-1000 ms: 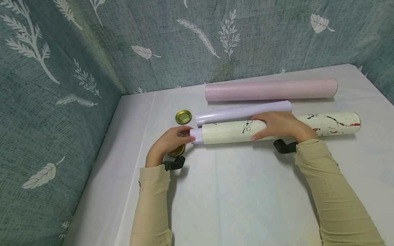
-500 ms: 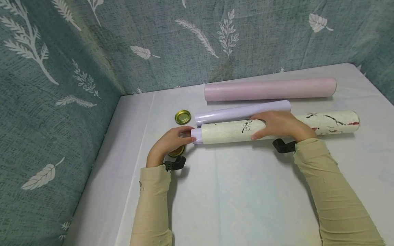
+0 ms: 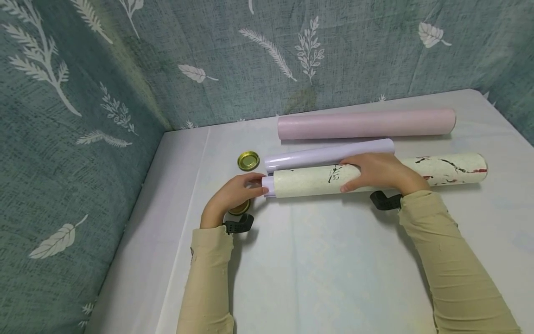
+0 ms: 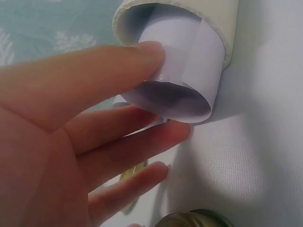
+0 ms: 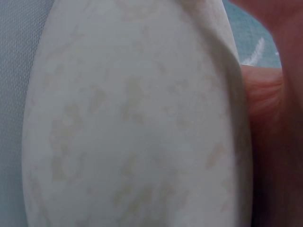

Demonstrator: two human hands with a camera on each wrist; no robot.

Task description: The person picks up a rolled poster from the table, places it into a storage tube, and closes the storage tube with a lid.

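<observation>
A cream tube with black and red markings lies across the table, and a rolled lilac-white sheet sticks a short way out of its left end. My left hand pinches that roll's end between thumb and fingers. In the left wrist view the thumb of my left hand lies on the roll, inside the tube's open mouth. My right hand grips the middle of the tube from above. The right wrist view shows the tube's surface close up beside my right hand.
Behind the cream tube lies another lilac roll, with a pink tube farther back. A gold lid rests left of the rolls; a second round gold lid is partly hidden under my left hand. Patterned green cloth hangs behind the table.
My left hand has moved slightly right, and less of the lilac roll sticks out of the cream tube. My right hand keeps its grip in about the same place.
</observation>
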